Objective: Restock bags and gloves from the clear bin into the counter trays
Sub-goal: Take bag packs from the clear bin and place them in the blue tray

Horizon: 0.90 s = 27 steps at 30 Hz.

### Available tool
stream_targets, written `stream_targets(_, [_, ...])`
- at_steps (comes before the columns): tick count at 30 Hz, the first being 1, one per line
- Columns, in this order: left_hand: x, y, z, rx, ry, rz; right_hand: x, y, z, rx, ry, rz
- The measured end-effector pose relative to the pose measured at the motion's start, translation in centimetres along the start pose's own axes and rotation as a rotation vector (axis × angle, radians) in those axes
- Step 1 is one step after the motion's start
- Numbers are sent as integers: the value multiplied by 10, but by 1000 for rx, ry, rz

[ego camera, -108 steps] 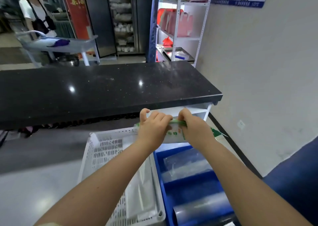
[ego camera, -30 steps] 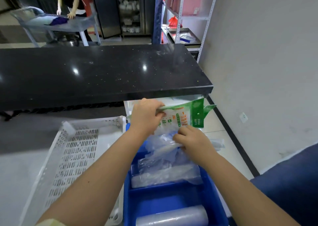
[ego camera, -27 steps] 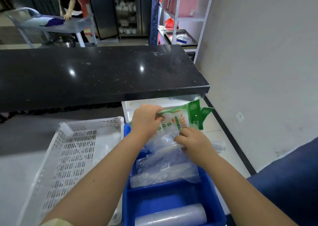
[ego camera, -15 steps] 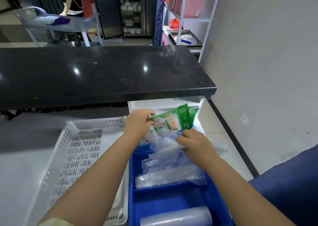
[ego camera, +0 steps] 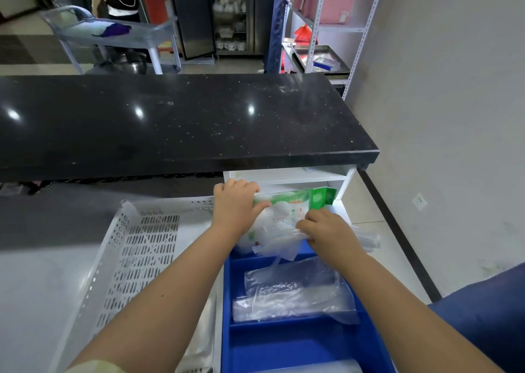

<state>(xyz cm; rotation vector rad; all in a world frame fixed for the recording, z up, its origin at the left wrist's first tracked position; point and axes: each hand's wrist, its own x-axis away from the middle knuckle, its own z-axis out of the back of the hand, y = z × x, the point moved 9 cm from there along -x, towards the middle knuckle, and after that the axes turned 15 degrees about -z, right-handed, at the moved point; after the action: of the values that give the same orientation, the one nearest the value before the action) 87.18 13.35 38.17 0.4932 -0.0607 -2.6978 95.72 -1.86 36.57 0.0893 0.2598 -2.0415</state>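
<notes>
My left hand (ego camera: 234,205) grips the left end of a green and white printed glove packet (ego camera: 295,202), held low over the far compartment of the blue divided tray (ego camera: 227,301). My right hand (ego camera: 326,233) pinches a bunch of clear plastic gloves (ego camera: 272,242) that hang out of the packet's lower side over that compartment. The middle compartment holds a flat stack of clear plastic bags (ego camera: 292,293). A roll of clear plastic (ego camera: 318,368) shows at the near end of the tray.
A white perforated basket (ego camera: 136,247) stands left of the blue tray, with white bags (ego camera: 204,333) along its right wall. The black counter top (ego camera: 170,122) overhangs a white shelf (ego camera: 289,178) just beyond my hands. Wall at right; a person and cart far back.
The packet has come down from in front of the counter edge to the tray's far compartment. My right hand keeps its hold on the clear gloves and has drawn them further out.
</notes>
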Motion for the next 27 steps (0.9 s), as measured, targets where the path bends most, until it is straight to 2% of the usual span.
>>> stream_targets(2, [4, -3, 18, 77, 125, -3, -12, -12, -4, -5, 0, 42])
stream_targets(5, [23, 3, 29, 205, 251, -105, -26, -36, -19, -4, -26, 113])
stream_targets(8, [44, 21, 5, 288, 125, -194, -33, -49, -47, -2, -96, 139])
stream_targets(10, [54, 27, -22, 275, -41, -170, -31, -45, -67, -15, -176, 112])
stream_targets(12, [59, 28, -42, 224, -137, -133, -27, -33, -76, -137, -243, 35])
stream_targets(18, [60, 39, -63, 178, -195, -143, -8, 10, -76, -281, -405, -87])
stream_targets(21, [62, 49, -70, 182, -257, -141, 4, 21, -59, -281, -300, -47])
stream_targets(24, [70, 52, -67, 291, -225, -94, 12, 17, -57, -230, -239, 20])
stream_targets(27, [84, 48, -73, 335, -280, -59, 12, 23, -68, -226, -292, -95])
